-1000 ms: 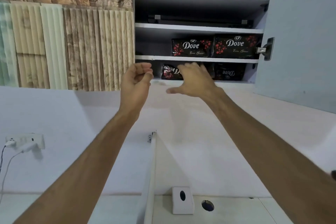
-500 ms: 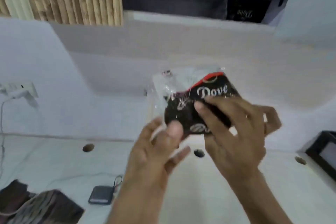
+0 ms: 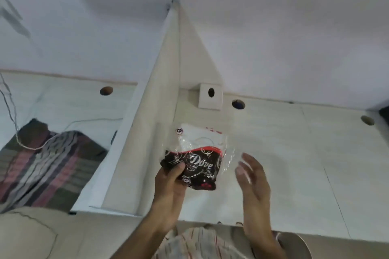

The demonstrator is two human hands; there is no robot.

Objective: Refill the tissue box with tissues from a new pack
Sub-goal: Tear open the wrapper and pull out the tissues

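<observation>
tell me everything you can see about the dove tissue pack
The Dove tissue pack is a soft, crinkled clear-plastic wrapper, white above, black with white script and red trim below. It looks sealed and tilts above the white desk. The left hand grips its lower left corner; the open right hand hovers just beside it.

Both forearms are bare, with no sleeves, watch or rings showing on the left hand [image 3: 168, 191] or the right hand [image 3: 253, 187]. Below them shows a pale striped garment [image 3: 202, 244] with thin reddish lines.
</observation>
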